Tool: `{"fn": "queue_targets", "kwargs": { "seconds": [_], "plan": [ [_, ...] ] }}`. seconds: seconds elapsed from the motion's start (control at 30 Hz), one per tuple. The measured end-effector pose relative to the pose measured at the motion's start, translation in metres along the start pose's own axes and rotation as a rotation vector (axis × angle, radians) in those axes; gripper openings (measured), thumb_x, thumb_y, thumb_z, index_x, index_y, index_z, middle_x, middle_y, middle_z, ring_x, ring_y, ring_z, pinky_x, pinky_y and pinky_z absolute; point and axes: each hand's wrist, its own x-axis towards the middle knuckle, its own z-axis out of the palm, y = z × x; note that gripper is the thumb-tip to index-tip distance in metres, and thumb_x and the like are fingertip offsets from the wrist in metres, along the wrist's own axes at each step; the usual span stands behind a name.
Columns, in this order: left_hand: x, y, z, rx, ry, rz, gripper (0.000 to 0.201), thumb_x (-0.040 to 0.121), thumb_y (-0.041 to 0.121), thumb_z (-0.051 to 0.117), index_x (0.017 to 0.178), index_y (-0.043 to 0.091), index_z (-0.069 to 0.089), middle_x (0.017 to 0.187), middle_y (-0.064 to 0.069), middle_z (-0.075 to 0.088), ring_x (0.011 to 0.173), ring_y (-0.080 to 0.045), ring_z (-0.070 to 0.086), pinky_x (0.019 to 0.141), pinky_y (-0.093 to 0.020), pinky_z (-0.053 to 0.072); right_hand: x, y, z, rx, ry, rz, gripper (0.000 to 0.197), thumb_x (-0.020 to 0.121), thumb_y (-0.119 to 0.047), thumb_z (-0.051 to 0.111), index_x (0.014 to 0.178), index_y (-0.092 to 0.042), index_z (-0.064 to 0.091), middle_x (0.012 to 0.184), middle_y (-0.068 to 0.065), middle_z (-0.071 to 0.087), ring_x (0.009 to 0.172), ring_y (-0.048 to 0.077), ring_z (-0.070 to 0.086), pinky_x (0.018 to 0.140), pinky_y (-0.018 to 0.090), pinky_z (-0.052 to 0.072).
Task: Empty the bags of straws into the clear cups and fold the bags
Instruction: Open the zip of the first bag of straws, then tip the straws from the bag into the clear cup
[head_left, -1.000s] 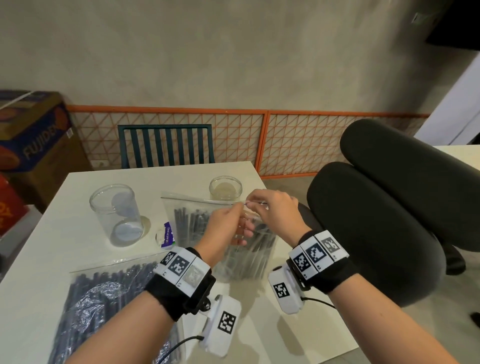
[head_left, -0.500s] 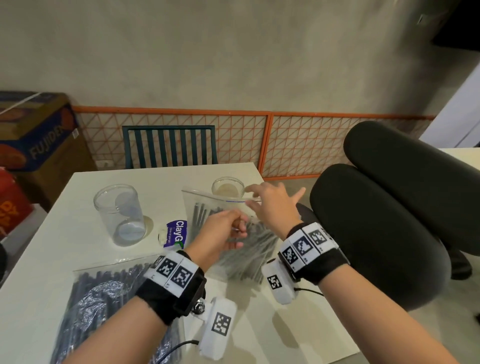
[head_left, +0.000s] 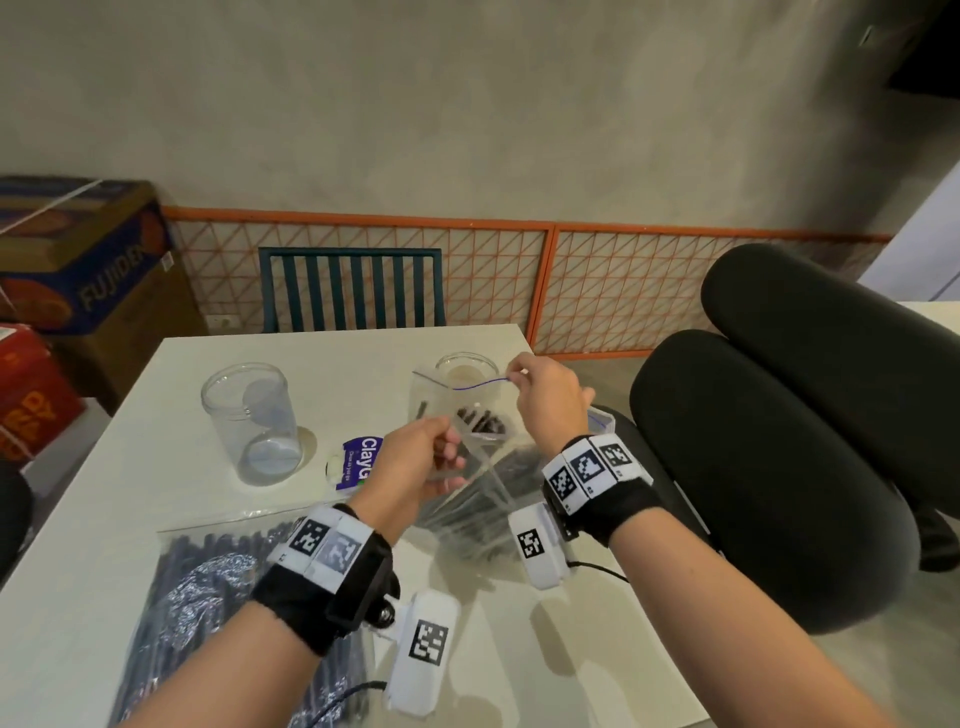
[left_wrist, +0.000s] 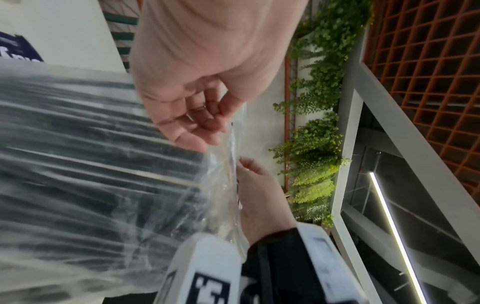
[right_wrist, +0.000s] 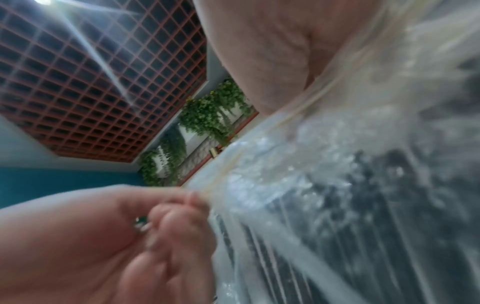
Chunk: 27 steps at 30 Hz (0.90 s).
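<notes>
A clear zip bag (head_left: 467, 415) of black straws stands tilted on the white table (head_left: 363, 353), its mouth pulled open. My left hand (head_left: 431, 457) pinches the near lip of the bag (left_wrist: 228, 144). My right hand (head_left: 540, 395) pinches the far lip by its blue zip line, higher and farther back; the right wrist view shows its fingers (right_wrist: 187, 205) on the plastic. A second full bag of straws (head_left: 208, 597) lies flat at the front left. One wide clear cup (head_left: 252, 421) stands on the left, a smaller cup (head_left: 465, 366) just behind the open bag.
A purple and white packet (head_left: 358, 462) lies between the wide cup and the bag. A black office chair (head_left: 779, 441) crowds the table's right edge. A teal chair (head_left: 353, 286) stands behind the table, and cardboard boxes (head_left: 78, 270) sit at the far left.
My hands have pulled apart, right hand up and back, left hand toward me, and the bag's mouth now gapes open where it was shut a second ago.
</notes>
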Motion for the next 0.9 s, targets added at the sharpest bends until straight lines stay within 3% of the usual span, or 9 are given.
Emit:
{"fn": "queue_targets", "kwargs": {
  "seconds": [0.13,0.27,0.4,0.53,0.63,0.73,0.77,0.83,0.9],
  "plan": [
    [-0.008,-0.007,-0.002,0.178,0.024,-0.027,0.027,0.091,0.019,0.049,0.065,0.012,0.055,0.063,-0.002,0.052,0.062,-0.016,0.054,0.053,-0.028,0.05,0.004,0.008,0.005,-0.025,-0.011,-0.005,0.02,0.097,-0.013,0.043,0.101,-0.021,0.061,0.099,0.004,0.064,0.097,0.027,0.057,0.077,0.039,0.024],
    [0.009,0.003,-0.01,0.479,0.287,0.245,0.03,0.084,0.036,0.061,0.066,0.017,0.045,0.07,0.0,0.05,0.068,-0.018,0.051,0.068,-0.038,0.05,-0.004,0.005,0.008,-0.065,-0.097,-0.167,0.023,0.098,-0.029,0.042,0.108,-0.029,0.062,0.097,0.002,0.062,0.098,0.024,0.055,0.077,0.039,0.024],
    [0.026,0.013,-0.02,0.653,0.337,0.455,0.031,0.089,0.031,0.055,0.064,0.014,0.052,0.07,-0.004,0.053,0.061,-0.012,0.043,0.054,-0.018,0.032,-0.008,0.0,0.009,-0.093,-0.154,-0.208,0.025,0.094,-0.047,0.044,0.103,-0.033,0.064,0.092,-0.004,0.058,0.097,0.018,0.054,0.077,0.037,0.024],
    [0.027,0.008,-0.031,0.748,0.365,0.422,0.035,0.088,0.017,0.051,0.067,-0.009,0.06,0.067,-0.008,0.053,0.069,-0.022,0.049,0.059,-0.027,0.032,0.002,0.01,0.004,-0.059,-0.088,-0.093,0.024,0.096,-0.041,0.046,0.102,-0.027,0.064,0.098,0.001,0.063,0.098,0.022,0.057,0.084,0.042,0.032],
    [0.023,-0.006,-0.044,0.801,0.327,0.28,0.035,0.083,0.013,0.054,0.051,0.0,0.049,0.044,0.006,0.049,0.054,-0.02,0.047,0.051,-0.024,0.035,0.009,0.018,0.0,-0.039,-0.083,0.002,0.021,0.096,-0.038,0.047,0.099,-0.026,0.064,0.103,0.003,0.064,0.099,0.024,0.057,0.088,0.043,0.033],
    [0.016,-0.01,-0.044,0.834,0.261,0.238,0.015,0.083,0.019,0.06,0.094,0.011,0.055,0.114,-0.007,0.049,0.088,-0.025,0.053,0.08,-0.033,0.046,0.008,0.016,0.002,-0.085,-0.13,-0.038,0.02,0.096,-0.036,0.047,0.1,-0.026,0.064,0.102,0.003,0.063,0.101,0.024,0.056,0.085,0.042,0.032],
    [0.014,-0.007,-0.041,0.914,0.224,0.281,0.041,0.082,0.022,0.063,0.119,0.017,0.046,0.13,-0.009,0.033,0.108,-0.027,0.045,0.091,-0.035,0.041,0.006,0.013,0.003,-0.086,-0.153,-0.072,0.021,0.096,-0.036,0.048,0.101,-0.026,0.065,0.101,0.003,0.062,0.101,0.024,0.056,0.085,0.041,0.032],
    [0.015,0.002,-0.033,1.068,0.132,0.425,0.067,0.083,0.031,0.064,0.139,0.029,0.028,0.139,-0.003,0.024,0.124,-0.025,0.03,0.099,-0.038,0.036,0.002,0.005,0.004,-0.07,-0.22,-0.164,0.021,0.095,-0.036,0.049,0.101,-0.025,0.066,0.098,0.002,0.061,0.102,0.023,0.055,0.087,0.041,0.034],
    [0.019,0.012,-0.021,1.111,0.01,0.449,0.051,0.089,0.034,0.056,0.137,0.027,0.038,0.124,0.0,0.044,0.117,-0.021,0.042,0.093,-0.033,0.041,-0.001,-0.001,0.002,-0.02,-0.27,-0.271,0.02,0.094,-0.034,0.052,0.101,-0.023,0.067,0.091,-0.002,0.056,0.099,0.022,0.054,0.091,0.044,0.04]
  ]
}}
